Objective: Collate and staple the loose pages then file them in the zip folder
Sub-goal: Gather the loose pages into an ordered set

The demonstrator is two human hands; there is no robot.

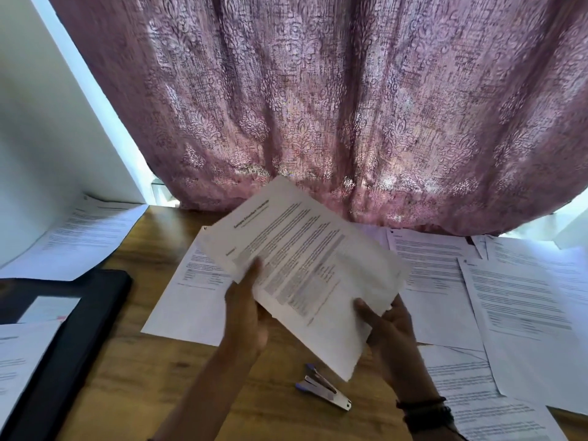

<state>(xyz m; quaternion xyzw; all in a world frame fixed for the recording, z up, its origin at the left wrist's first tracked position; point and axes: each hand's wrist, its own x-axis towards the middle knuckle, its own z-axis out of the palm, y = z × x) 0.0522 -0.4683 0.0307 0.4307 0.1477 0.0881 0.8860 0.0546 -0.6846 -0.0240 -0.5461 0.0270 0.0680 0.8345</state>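
A stack of printed pages (305,265) is held tilted above the wooden table (143,377). My left hand (246,307) grips its left edge with the thumb on top. My right hand (388,326) grips the lower right edge, thumb on the sheet. A silver and blue stapler (323,388) lies on the table just below the stack, between my forearms. The black zip folder (73,313) lies at the left, with white sheets on it. Loose printed pages (509,297) cover the right side of the table.
More loose pages lie at the far left (82,230) and under the held stack (191,297). A pink patterned curtain (318,106) hangs behind the table. A white wall panel (47,122) stands at the left.
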